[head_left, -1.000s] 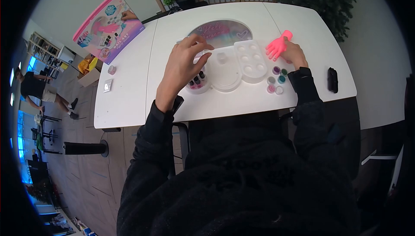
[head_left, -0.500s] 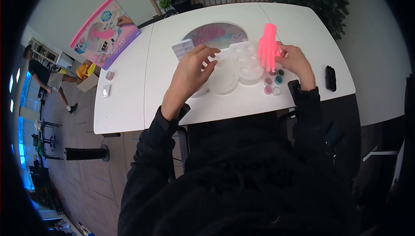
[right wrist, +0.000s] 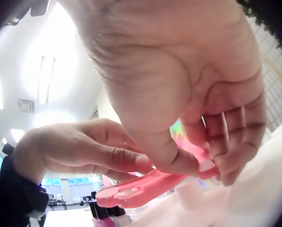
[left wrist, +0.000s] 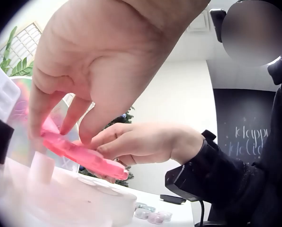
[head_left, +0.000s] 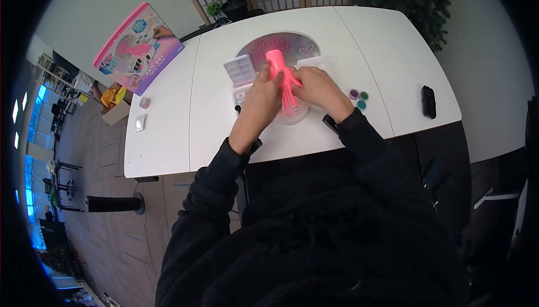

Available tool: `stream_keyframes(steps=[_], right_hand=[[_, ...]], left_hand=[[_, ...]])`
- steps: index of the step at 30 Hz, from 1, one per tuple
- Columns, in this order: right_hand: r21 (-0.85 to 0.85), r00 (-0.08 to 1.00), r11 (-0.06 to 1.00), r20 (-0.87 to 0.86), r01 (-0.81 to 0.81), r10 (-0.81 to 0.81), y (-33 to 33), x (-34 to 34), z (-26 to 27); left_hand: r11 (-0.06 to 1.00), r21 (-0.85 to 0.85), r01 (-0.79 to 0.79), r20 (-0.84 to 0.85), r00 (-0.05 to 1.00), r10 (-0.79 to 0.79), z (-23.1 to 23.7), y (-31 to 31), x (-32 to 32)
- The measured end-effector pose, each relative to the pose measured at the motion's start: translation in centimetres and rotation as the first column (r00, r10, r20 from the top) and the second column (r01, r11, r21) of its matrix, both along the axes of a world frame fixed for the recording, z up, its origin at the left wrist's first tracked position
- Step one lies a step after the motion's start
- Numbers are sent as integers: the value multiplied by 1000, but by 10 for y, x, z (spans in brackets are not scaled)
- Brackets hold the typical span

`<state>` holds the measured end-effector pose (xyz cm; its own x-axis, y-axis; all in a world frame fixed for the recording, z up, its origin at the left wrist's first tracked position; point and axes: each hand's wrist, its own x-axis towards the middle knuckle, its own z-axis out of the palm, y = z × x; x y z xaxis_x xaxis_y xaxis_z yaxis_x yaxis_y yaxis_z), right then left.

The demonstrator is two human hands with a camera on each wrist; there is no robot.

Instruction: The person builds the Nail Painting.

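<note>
A pink plastic model hand (head_left: 275,57) is held by both hands over the white base (head_left: 294,117), its fingers pointing toward the person. On its left side, my left hand (head_left: 259,102) grips it between thumb and fingers. My right hand (head_left: 323,89) pinches its other side near the outer finger. In the left wrist view, the model hand (left wrist: 84,155) lies nearly flat, just above the white plastic base (left wrist: 115,201). The right wrist view has pale nails on the model's fingers (right wrist: 155,189). Black-capped nail polish bottles (right wrist: 103,217) stand below them.
An oval printed mirror-like board (head_left: 252,51) stands behind, with a lidded compartment case (head_left: 240,71) to its left. Several small glitter pots (head_left: 361,105) sit right of the base. A nail art box (head_left: 137,48) stands at the left, and a black object (head_left: 429,102) lies far right.
My right hand has lifted the pink model hand from the table's right side and brought it left over the base. My left hand has come down and taken hold of it too.
</note>
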<state>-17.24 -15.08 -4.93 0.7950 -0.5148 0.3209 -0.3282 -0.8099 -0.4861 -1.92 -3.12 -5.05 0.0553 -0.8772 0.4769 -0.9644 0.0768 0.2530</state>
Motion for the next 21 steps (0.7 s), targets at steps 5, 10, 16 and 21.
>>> stream_keyframes(steps=[5, 10, 16, 21], right_hand=[[9, 1000, 1000, -6, -4, 4, 1, -1, 3], [89, 986, 996, -163, -20, 35, -7, 1, 9], [254, 966, 966, -238, -42, 104, -22, 2, -4], [260, 971, 965, -226, -17, 78, -10, 0, -5]], left_hand=[[991, 136, -19, -67, 997, 28, 12, 2, -4], [985, 170, 7, -86, 996, 7, 11, -5, 2], [999, 39, 19, -275, 962, -8, -4, -16, 8], [988, 144, -49, -73, 996, 60, -16, -21, 13]])
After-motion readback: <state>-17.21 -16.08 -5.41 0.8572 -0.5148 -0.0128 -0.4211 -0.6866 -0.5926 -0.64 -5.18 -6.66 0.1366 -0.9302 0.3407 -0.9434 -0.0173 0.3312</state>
